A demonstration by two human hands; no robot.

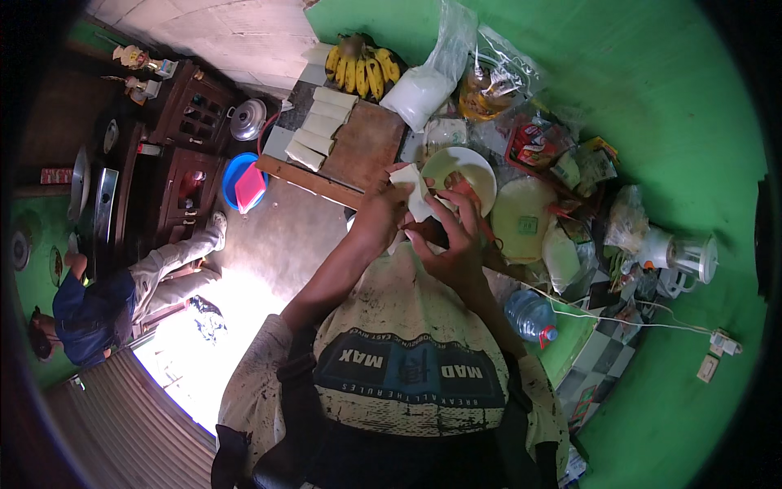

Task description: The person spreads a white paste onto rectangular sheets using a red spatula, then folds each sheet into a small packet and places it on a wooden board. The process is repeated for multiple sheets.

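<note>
A pale, thin wrapper (414, 186), partly folded into a narrow roll, is held up in front of my chest. My left hand (381, 215) grips its left side, the fingers closed on it. Against its right and lower edge my right hand (453, 241) is closed in a pinch. What lies inside the wrapper is hidden. Just beyond my right hand stands a white bowl (486, 173) with something reddish-brown in it. Several similar pale rolls (319, 130) lie in a row on the table, left of a brown wooden board (365, 147).
Bananas (362, 69) and a bag of white stuff (419, 94) sit at the back. Right are a red basket (529, 151), a blender (684, 254), a cable (627, 326) and a water bottle (529, 316). A blue basin (236, 181) stands left; another person (98, 314) sits far left.
</note>
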